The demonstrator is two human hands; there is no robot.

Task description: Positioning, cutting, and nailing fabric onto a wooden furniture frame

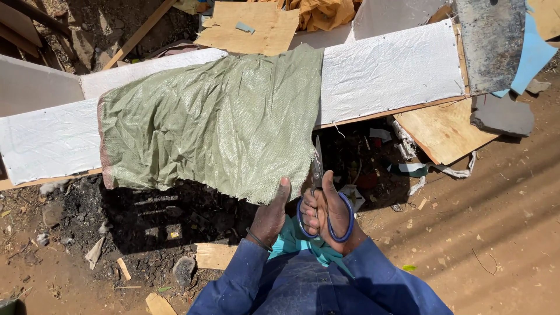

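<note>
A green woven sack point(216, 122) lies draped over a long board covered in white cloth point(391, 70), its frayed lower edge hanging off the front. My left hand point(273, 213) pinches that hanging edge near its right corner. My right hand point(326, 213) grips blue-handled scissors point(319, 175), blades pointing up along the sack's right edge. Whether the blades touch the sack is not clear.
Plywood pieces point(446, 131) and a grey slab point(501, 114) lie to the right, with cardboard point(251, 26) and yellow cloth point(321, 11) behind the board. Dark rubble, wood scraps and stones litter the dirt ground below.
</note>
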